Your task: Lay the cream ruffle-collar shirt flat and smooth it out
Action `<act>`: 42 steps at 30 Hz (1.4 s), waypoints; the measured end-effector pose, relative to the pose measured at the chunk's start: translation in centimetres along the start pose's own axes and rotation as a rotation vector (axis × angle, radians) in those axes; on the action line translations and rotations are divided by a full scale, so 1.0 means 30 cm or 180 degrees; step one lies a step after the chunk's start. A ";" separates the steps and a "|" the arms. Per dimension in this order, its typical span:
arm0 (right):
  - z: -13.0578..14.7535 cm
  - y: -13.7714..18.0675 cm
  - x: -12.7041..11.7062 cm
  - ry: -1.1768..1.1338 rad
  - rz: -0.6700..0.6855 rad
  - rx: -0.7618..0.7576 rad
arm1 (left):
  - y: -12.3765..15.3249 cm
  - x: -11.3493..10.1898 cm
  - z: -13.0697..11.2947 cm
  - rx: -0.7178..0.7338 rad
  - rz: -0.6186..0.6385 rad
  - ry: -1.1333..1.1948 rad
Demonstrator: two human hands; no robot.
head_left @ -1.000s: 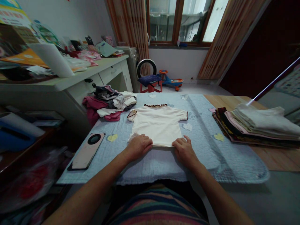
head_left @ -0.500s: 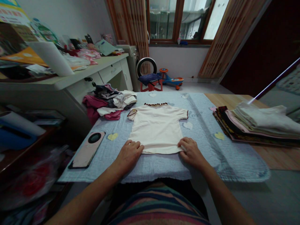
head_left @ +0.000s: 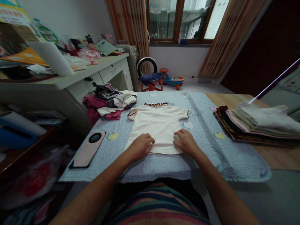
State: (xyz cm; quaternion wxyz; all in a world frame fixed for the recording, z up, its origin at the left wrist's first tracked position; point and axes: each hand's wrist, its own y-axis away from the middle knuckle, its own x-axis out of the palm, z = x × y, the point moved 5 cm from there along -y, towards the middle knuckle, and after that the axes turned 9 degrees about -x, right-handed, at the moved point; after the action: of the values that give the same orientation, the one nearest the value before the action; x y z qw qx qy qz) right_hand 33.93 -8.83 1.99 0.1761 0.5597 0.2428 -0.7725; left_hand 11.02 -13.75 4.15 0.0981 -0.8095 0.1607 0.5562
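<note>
A white short-sleeved child's T-shirt [head_left: 156, 125] lies spread flat, its dark ruffled collar at the far end and dark trim on the sleeve edges. Over its lower left part is my left hand [head_left: 142, 145], fingers loosely bent and a gap showing between thumb and fingertips. My right hand [head_left: 186, 142] rests at the lower right side of the shirt, its thumb and fingers also apart. Neither hand grips the fabric. Under the shirt is a light blue quilted cover [head_left: 203, 162] with heart patches.
A crumpled clothes pile [head_left: 110, 101] sits at the far left, and a folded fabric stack [head_left: 260, 122] at the right. A phone [head_left: 87, 150] lies near the left edge. Beyond are a cluttered desk [head_left: 93, 68], a red stool [head_left: 151, 84] and a ride-on toy [head_left: 171, 79].
Both hands have let go of the bottom hem corners. My left hand has moved right and slightly up onto the shirt; my right hand has shifted slightly up and left.
</note>
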 end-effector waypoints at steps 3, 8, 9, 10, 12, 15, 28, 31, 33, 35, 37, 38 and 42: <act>-0.005 -0.018 0.019 0.0077 0.0216 0.0068 | -0.023 0.035 -0.023 0.0214 -0.0076 0.0093; 0.000 -0.034 0.018 0.0124 0.0388 0.0087 | -0.002 0.057 -0.035 0.0346 -0.0211 0.0129; 0.003 -0.038 0.016 0.0147 0.0408 0.0073 | -0.001 0.062 -0.032 0.0331 -0.0169 0.0131; 0.005 -0.043 0.014 0.0169 0.0426 0.0065 | -0.003 0.065 -0.028 0.0300 -0.0133 0.0143; 0.007 -0.053 0.009 0.0192 0.0458 0.0066 | -0.014 0.068 -0.016 0.0174 -0.0136 0.0207; 0.005 -0.062 0.004 0.0165 0.0426 0.0093 | -0.041 0.063 0.002 -0.0127 -0.0223 0.0256; 0.014 -0.086 0.011 0.0162 0.0675 0.0270 | -0.082 0.063 0.004 -0.0177 -0.0232 0.0554; 0.011 -0.092 0.002 0.0164 0.0568 0.0318 | -0.076 0.055 0.005 -0.0143 -0.0383 0.0790; 0.007 -0.097 -0.006 0.0141 0.0496 0.0328 | -0.071 0.053 0.003 -0.0100 -0.0508 0.0893; 0.004 -0.102 -0.015 0.0116 0.0420 0.0297 | -0.065 0.055 0.002 -0.0064 -0.0617 0.0968; 0.003 -0.106 -0.020 0.0105 0.0352 0.0255 | -0.060 0.060 0.004 -0.0055 -0.0696 0.1013; 0.003 -0.107 -0.020 0.0104 0.0331 0.0238 | -0.057 0.062 0.005 -0.0059 -0.0729 0.1018; 0.007 -0.104 -0.004 0.0131 0.0239 0.0175 | -0.048 0.069 0.007 -0.0064 -0.0832 0.0821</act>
State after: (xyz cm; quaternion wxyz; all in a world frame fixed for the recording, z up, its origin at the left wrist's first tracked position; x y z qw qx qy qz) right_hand 32.10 -6.38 2.70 0.1844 0.5888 0.2039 -0.7601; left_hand 12.05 -12.66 2.13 0.1400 -0.8890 0.0599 0.4319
